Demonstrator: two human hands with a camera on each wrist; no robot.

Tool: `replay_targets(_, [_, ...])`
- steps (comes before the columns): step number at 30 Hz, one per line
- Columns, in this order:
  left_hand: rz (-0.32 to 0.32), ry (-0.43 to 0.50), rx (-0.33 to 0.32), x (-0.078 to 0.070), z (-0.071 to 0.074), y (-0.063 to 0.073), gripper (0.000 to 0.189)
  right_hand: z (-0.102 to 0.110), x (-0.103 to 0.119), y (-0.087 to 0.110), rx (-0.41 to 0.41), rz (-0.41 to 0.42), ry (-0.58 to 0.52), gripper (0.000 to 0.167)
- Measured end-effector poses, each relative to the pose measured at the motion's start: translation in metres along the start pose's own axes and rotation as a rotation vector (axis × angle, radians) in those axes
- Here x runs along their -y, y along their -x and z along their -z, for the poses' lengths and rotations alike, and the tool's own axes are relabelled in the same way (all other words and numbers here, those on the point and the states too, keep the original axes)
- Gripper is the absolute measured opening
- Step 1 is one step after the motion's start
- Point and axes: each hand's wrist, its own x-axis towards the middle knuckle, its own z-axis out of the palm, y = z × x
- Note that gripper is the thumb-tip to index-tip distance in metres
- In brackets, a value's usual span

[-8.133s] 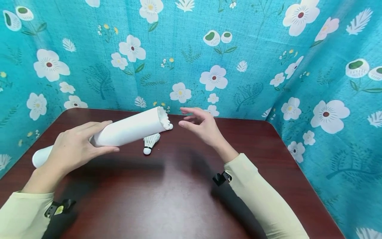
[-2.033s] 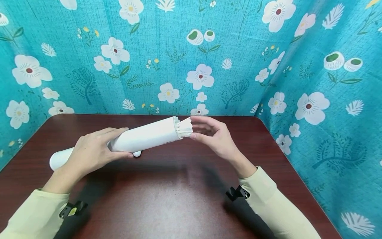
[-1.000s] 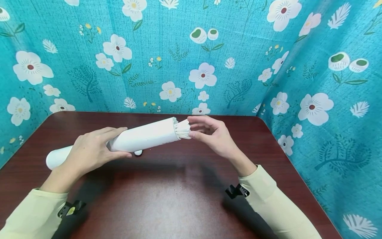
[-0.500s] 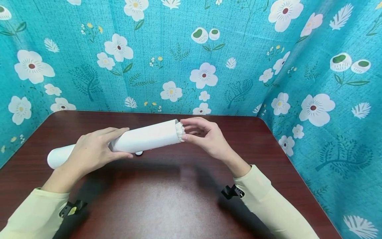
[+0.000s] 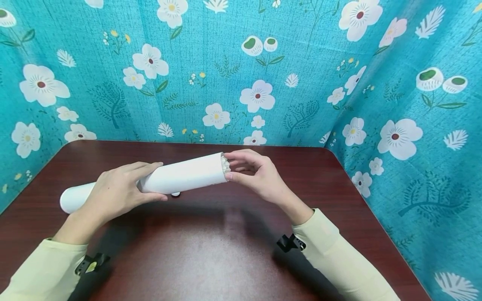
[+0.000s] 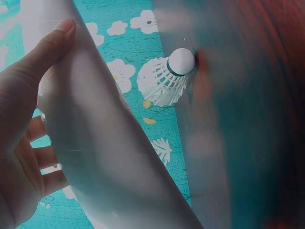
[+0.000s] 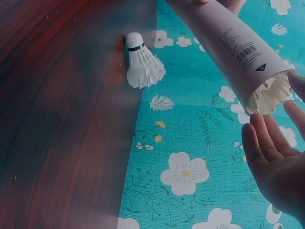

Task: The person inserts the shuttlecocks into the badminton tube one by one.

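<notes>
A long white shuttlecock tube with printed text and a barcode is held tilted above the table, its mouth to the right. My left hand grips it around the middle. Inside the mouth sits the feather skirt of a shuttlecock, flush near the rim. My right hand has its fingers spread and lightly bent, fingertips and thumb right at that rim. Another shuttlecock lies on the table behind the tube; in the head view mostly its white cork tip shows below the tube.
The dark red-brown table has a glossy top with rounded far corners. A turquoise flowered curtain hangs behind it and along the right side. Black wrist cameras are strapped over both pale sleeves.
The shuttlecock's skirt, which stuck out of the tube's mouth, has slid inside, with my right hand moving left along with it. My left hand keeps its grip on the tube.
</notes>
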Motion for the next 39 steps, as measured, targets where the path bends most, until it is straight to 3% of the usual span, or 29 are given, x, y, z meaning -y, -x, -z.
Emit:
replay_targets(5, [0.004, -0.003, 0.003, 0.002, -0.001, 0.001, 0.085, 0.004, 0.002, 0.001, -0.001, 0.004, 0.033, 0.048])
replay_targets(12, [0.004, -0.028, -0.043, 0.011, 0.003, 0.008, 0.084, 0.01, 0.002, -0.001, -0.032, -0.006, 0.102, 0.046])
replay_targets(24, [0.07, -0.067, -0.053, 0.022, 0.022, 0.024, 0.085, -0.002, -0.037, -0.017, -0.027, -0.094, 0.061, 0.045])
replay_targets(39, [0.134, -0.093, -0.061, 0.038, 0.043, 0.048, 0.086, -0.054, -0.095, -0.076, 0.074, -0.194, 0.085, 0.039])
